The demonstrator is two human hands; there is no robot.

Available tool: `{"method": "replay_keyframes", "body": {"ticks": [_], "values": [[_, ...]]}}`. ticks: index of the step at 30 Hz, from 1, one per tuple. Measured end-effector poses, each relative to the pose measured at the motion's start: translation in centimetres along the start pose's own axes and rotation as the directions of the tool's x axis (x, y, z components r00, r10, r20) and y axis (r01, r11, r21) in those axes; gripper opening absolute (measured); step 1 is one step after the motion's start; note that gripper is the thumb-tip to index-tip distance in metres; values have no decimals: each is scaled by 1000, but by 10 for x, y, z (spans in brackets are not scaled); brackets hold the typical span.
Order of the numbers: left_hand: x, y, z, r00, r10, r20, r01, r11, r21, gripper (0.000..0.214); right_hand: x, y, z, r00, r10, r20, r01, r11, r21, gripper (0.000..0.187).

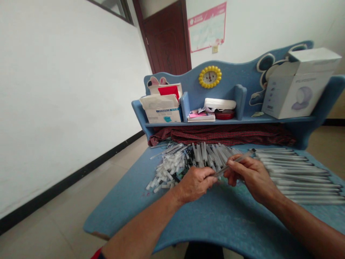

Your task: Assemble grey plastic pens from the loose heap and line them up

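Both hands meet over the middle of a blue desk (215,219). My right hand (252,176) is closed round a clear pen barrel (238,160) that slants up to the right. My left hand (195,183) is pinched at the barrel's lower end. Just beyond the hands lies a loose heap of clear pen parts and caps (185,162). To the right of my right hand lies a neat row of finished pens (299,176).
A blue shelf (229,121) runs along the back of the desk with a yellow clock (210,76), boxes of papers (163,108), books and a white carton (296,86). A red checked cloth (223,133) lies under it. A white wall stands left, a brown door behind.
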State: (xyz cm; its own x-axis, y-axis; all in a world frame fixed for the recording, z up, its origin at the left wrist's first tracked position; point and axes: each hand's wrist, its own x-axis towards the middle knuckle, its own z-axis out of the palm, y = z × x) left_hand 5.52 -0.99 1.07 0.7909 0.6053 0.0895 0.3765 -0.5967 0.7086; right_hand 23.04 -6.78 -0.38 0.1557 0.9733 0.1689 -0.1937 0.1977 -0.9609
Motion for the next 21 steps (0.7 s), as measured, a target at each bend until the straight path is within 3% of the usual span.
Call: {"method": "replay_keyframes", "body": {"ticks": [12,21], "values": [[-5,-1,7,980,172,-99,-141,954,264,23,-4,9,6,999,29,41,-33,996,87,29],[-1,-1,4,983,149,-111,-120,965,232,21,-2,6,8,998,56,17,-57,995,76,32]]}}
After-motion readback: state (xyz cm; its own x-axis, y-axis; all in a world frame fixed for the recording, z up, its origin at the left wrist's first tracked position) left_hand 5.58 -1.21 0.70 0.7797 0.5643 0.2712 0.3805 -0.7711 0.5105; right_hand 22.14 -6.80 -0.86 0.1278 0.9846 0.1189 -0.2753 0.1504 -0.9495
